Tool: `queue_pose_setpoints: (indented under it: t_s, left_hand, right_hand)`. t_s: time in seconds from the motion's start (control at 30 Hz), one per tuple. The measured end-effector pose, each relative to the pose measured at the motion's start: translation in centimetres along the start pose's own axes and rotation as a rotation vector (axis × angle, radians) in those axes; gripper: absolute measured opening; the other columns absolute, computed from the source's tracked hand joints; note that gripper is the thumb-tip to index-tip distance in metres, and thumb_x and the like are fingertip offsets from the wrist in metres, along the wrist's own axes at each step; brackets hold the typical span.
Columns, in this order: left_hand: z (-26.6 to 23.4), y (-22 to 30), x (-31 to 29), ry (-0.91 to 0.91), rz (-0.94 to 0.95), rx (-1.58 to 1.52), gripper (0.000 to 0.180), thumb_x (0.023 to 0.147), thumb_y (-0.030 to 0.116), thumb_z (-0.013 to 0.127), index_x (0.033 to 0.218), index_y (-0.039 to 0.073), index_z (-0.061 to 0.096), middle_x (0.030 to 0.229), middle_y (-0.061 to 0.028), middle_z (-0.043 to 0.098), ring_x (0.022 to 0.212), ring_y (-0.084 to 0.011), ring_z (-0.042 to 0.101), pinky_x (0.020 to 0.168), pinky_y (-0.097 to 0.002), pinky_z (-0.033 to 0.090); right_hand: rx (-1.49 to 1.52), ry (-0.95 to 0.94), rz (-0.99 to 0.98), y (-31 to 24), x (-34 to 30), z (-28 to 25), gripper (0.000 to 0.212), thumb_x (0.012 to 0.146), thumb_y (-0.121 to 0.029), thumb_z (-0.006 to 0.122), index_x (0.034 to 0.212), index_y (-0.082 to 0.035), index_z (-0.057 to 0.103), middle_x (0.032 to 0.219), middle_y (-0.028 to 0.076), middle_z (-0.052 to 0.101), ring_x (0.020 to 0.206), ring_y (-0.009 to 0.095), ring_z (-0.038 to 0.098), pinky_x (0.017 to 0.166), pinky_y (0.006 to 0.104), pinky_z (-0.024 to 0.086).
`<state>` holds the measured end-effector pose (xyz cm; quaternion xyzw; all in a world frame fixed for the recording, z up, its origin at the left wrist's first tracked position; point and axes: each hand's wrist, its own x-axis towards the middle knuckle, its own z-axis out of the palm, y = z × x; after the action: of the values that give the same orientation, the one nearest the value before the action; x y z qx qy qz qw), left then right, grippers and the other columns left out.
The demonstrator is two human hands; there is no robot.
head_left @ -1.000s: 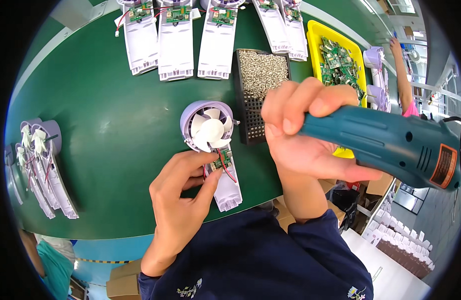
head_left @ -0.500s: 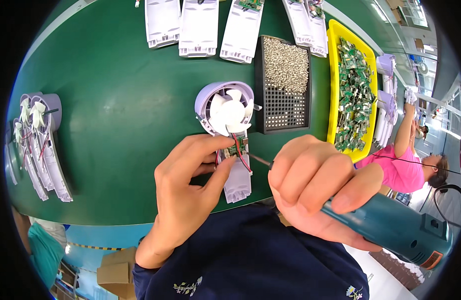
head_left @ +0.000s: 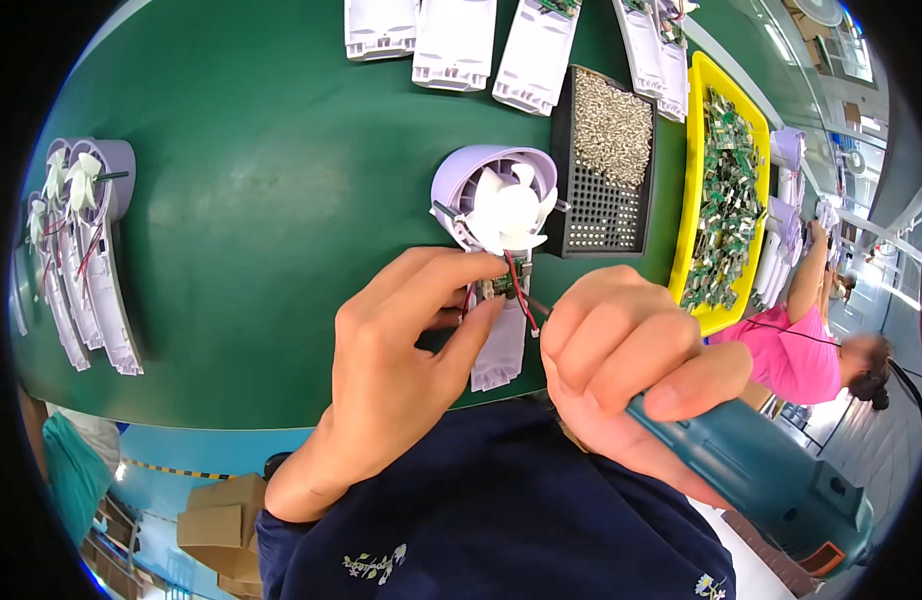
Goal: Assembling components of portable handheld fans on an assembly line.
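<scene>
A pale lilac fan housing (head_left: 451,187) with a white fan blade wheel (head_left: 508,208) lies in front of me on the table. Its flat handle shell (head_left: 499,350) points toward me and carries a small green circuit board (head_left: 499,284) with red and black wires (head_left: 521,292). Thumb and forefinger of my left hand (head_left: 406,335) close on the board from the left; its other fingers are partly hidden. My right hand (head_left: 636,365) is wrapped around a teal electric screwdriver (head_left: 756,470). The screwdriver's thin shaft points left at the board; whether its tip touches is unclear.
A black tray of small screws (head_left: 606,160) stands right of the fan, then a yellow bin (head_left: 693,190) of circuit boards. More shells (head_left: 456,45) lie along the far side. Several fan units (head_left: 106,250) stand at left. A person in pink (head_left: 796,350) sits at right.
The whole view has shifted, so the table and its contents appear farther right and slightly higher. Both hands keep nearly the same hold at the board.
</scene>
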<state>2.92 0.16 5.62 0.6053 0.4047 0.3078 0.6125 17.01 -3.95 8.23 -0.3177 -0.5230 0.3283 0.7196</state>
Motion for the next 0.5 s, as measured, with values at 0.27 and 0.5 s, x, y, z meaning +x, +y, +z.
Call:
queue_pose_setpoints:
  t_s: [0.27,0.5]
  left_hand:
    - [-0.2,0.1,0.2,-0.009,0.010,0.022,0.027,0.082,-0.004,0.073,0.107,0.002,0.066,0.098,-0.0118,0.066,0.076,-0.0209,0.069,0.067,-0.0296,0.061]
    - [0.3,1.0,0.0,-0.031,-0.008,0.053,0.025,0.087,-0.002,0.069,0.110,0.001,0.059,0.099,-0.0123,0.065,0.078,-0.0209,0.070,0.066,-0.0306,0.059]
  right_hand:
    - [0.143,0.146,-0.091,-0.2,-0.1,-0.1,0.067,0.085,-0.072,0.056,0.098,-0.007,0.050,0.070,0.010,0.054,0.050,0.020,0.047,0.046,0.0340,0.037]
    - [0.321,0.360,0.040,-4.3,-2.5,-3.9,0.085,0.077,-0.090,0.041,0.097,-0.008,0.049,0.067,0.007,0.050,0.048,0.017,0.040,0.043,0.0309,0.033]
